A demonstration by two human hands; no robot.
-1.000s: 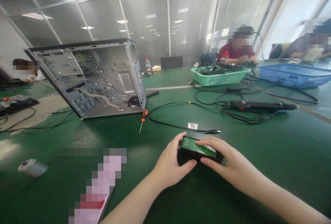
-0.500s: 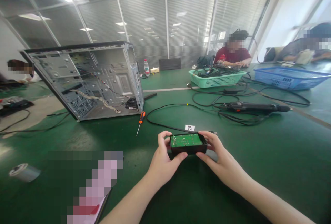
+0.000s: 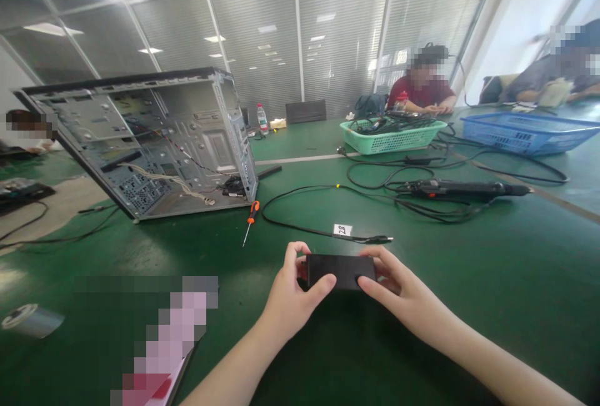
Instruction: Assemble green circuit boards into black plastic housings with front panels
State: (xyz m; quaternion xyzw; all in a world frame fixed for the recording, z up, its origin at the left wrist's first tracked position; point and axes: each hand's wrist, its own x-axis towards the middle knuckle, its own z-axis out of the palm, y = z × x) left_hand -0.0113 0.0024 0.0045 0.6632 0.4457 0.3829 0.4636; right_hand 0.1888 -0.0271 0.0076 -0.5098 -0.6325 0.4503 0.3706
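Observation:
Between my two hands is a small black plastic case (image 3: 344, 268), its plain dark side facing me. The green circuit board inside it is out of sight from this angle. My left hand (image 3: 300, 284) grips the left end, thumb on the near face and fingers at the back. At the right end my right hand (image 3: 389, 278) holds it in the same way. Just beyond the case lie a black cable's plug (image 3: 377, 240) and a white paper label (image 3: 342, 230) marked with a number. An orange-handled screwdriver (image 3: 252, 213) lies farther left.
An open computer case (image 3: 218, 150) stands at the left. A black electric screwdriver (image 3: 464, 189) and its cables lie at the right, before a green basket (image 3: 398, 140) of cables and a blue basket (image 3: 525, 140). A metal can (image 3: 35, 320) is at lower left. People sit farther back.
My hands have tilted the black case, so the circuit board that showed has turned out of view and the side faces me. Both hands keep their hold. My view has shifted slightly.

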